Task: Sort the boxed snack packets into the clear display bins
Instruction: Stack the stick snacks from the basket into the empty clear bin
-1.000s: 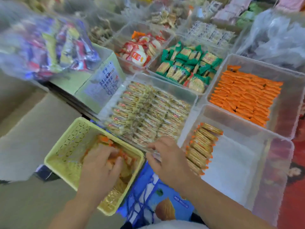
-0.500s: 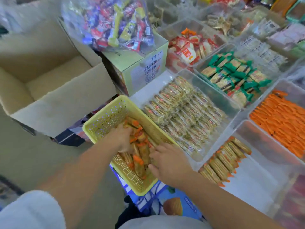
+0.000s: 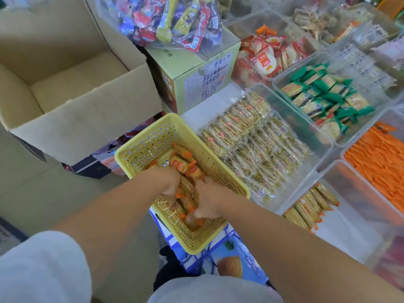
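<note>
1. Snack packets [image 3: 182,165] with golden wrappers and orange ends lie heaped in a yellow basket [image 3: 150,138]. The basket is perforated plastic and sits on top of a blue box [image 3: 238,256] at the near edge of the display.
2. Left hand [image 3: 170,185] reaches down into the basket from the left. Its fingers are curled into the heap and grip packets on that side.
3. Right hand [image 3: 208,199] comes in from the right, just beside the left hand. Its thumb and fingers are curled round the same bundle, so the packets are squeezed between the two hands.
4. Clear bin [image 3: 354,228], to the right of the basket, holds a short row of golden packets [image 3: 310,204] with orange ends. They stand on edge along its left wall.
5. Beyond the basket, a second bin [image 3: 306,127] is filled with rows of pale cracker packets [image 3: 251,145].
6. Farther bins hold green packets [image 3: 323,99], flat orange packets [image 3: 380,158] and red-and-white packets [image 3: 269,55].
7. Cardboard box [image 3: 65,84] stands open at the far left.
8. Next to the cardboard box, a pale green carton [image 3: 196,68] with printed text carries a clear bag of mixed sweets [image 3: 175,18] on its top.
9. Pale sleeves show at the bottom edge of the view, and both forearms are bare.
</note>
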Action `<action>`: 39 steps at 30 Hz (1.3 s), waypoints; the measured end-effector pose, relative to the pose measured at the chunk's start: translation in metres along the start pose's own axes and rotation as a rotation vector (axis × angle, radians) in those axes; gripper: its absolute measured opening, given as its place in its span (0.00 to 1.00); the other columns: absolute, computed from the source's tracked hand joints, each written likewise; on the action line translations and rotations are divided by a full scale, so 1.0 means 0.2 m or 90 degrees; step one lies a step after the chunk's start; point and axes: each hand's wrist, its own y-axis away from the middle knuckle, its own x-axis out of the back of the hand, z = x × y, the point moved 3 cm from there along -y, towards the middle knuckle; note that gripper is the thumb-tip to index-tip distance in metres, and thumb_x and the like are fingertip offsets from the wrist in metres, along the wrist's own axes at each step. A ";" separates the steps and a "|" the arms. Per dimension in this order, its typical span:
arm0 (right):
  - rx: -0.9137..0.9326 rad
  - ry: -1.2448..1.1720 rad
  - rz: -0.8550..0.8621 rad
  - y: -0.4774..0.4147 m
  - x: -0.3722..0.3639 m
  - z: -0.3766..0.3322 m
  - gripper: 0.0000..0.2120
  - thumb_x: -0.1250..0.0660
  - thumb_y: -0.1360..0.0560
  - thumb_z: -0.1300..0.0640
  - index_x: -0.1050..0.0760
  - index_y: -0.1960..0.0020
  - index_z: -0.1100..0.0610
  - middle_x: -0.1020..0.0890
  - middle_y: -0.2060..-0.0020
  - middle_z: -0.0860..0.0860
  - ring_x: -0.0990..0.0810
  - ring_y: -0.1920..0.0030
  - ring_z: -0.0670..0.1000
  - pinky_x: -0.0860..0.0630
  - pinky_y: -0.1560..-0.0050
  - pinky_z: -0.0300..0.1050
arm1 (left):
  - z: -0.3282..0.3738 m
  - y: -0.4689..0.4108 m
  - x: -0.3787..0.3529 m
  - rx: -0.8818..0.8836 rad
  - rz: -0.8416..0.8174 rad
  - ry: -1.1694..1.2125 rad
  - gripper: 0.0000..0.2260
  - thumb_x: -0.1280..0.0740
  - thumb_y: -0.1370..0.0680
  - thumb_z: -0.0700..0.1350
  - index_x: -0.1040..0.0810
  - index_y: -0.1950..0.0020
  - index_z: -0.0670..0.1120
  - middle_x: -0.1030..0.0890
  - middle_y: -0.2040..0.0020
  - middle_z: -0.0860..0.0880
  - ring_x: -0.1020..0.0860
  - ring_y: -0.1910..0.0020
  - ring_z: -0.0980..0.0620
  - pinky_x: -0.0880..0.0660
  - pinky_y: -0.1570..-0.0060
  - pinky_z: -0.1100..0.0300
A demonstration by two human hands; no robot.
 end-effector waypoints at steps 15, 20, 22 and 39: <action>-0.042 0.150 0.016 -0.06 -0.07 -0.03 0.46 0.24 0.30 0.40 0.44 0.23 0.56 0.41 0.26 0.60 0.34 0.30 0.64 0.28 0.32 0.61 | 0.02 -0.02 -0.04 -0.060 -0.044 0.005 0.27 0.25 0.27 0.61 0.18 0.38 0.42 0.19 0.50 0.46 0.21 0.52 0.44 0.20 0.42 0.50; -0.042 0.227 -0.029 -0.07 -0.11 -0.02 0.36 0.30 0.25 0.39 0.35 0.27 0.59 0.37 0.31 0.60 0.26 0.39 0.62 0.23 0.38 0.59 | 0.01 0.11 0.04 -0.071 -0.032 0.024 0.32 0.24 0.27 0.60 0.23 0.31 0.42 0.18 0.40 0.45 0.19 0.43 0.43 0.24 0.51 0.54; -0.016 0.240 -0.034 -0.06 -0.11 -0.04 0.24 0.33 0.21 0.45 0.29 0.33 0.60 0.27 0.38 0.59 0.22 0.47 0.59 0.21 0.46 0.55 | -0.02 0.19 0.08 -0.080 0.002 0.037 0.30 0.23 0.28 0.59 0.22 0.33 0.42 0.17 0.42 0.45 0.19 0.44 0.43 0.23 0.52 0.53; 0.111 -0.752 0.430 0.78 0.19 0.36 0.16 0.23 0.34 0.42 0.26 0.62 0.51 0.29 0.68 0.45 0.29 0.67 0.46 0.31 0.63 0.35 | 0.17 0.75 -0.07 -0.200 0.342 1.550 0.15 0.27 0.30 0.49 0.14 0.46 0.45 0.15 0.53 0.43 0.15 0.54 0.45 0.16 0.53 0.52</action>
